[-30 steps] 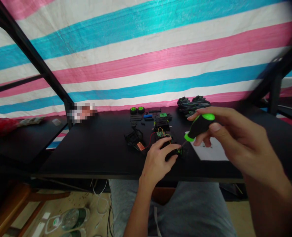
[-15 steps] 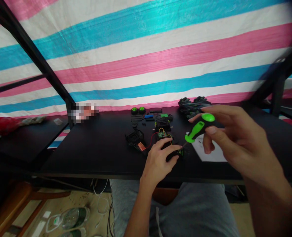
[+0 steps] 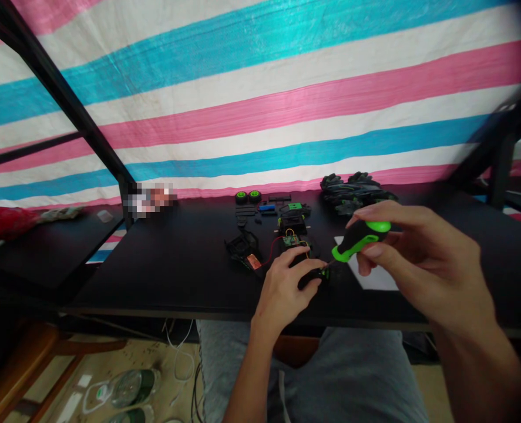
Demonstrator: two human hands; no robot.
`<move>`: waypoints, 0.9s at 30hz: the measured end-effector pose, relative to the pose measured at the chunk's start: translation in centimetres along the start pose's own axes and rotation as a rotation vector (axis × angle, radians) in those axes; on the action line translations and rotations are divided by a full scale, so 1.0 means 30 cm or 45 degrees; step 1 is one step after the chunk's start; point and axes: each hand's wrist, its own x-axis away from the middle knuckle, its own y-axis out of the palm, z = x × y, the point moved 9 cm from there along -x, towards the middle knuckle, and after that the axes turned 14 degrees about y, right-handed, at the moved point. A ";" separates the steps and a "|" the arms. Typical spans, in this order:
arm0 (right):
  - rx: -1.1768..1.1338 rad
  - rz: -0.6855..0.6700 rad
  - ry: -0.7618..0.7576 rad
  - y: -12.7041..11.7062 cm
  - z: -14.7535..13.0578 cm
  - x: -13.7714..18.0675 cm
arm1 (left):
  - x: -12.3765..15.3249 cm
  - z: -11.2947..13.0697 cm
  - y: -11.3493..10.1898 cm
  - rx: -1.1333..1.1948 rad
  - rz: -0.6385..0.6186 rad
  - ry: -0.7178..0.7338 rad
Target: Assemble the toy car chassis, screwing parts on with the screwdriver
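My right hand [image 3: 419, 264] is closed around a black and green screwdriver [image 3: 359, 239], its tip pointing down and left at a small black and green toy car part [image 3: 313, 275]. My left hand [image 3: 284, 288] grips that part against the black table [image 3: 176, 264]. Just behind it sits a circuit board [image 3: 292, 239] with red and yellow wires, and a black housing [image 3: 242, 245] lies to its left.
Two green wheels [image 3: 247, 196], small black pieces and a blue part [image 3: 266, 207] lie at the table's far edge. Black gloves [image 3: 352, 189] rest at the back right, white paper [image 3: 372, 276] under my right hand. Bottles [image 3: 123, 390] lie on the floor. A striped tarp hangs behind.
My right hand has lowered the screwdriver and turned it slightly, bringing its tip closer to the part. My left hand has stayed on the part.
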 end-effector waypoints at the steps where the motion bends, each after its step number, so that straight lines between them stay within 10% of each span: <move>1: 0.009 0.011 0.001 -0.001 0.001 0.001 | 0.000 0.000 0.000 0.003 0.001 -0.001; 27: -0.047 -0.098 0.043 0.023 0.014 -0.007 | -0.004 -0.004 0.003 0.019 0.006 0.010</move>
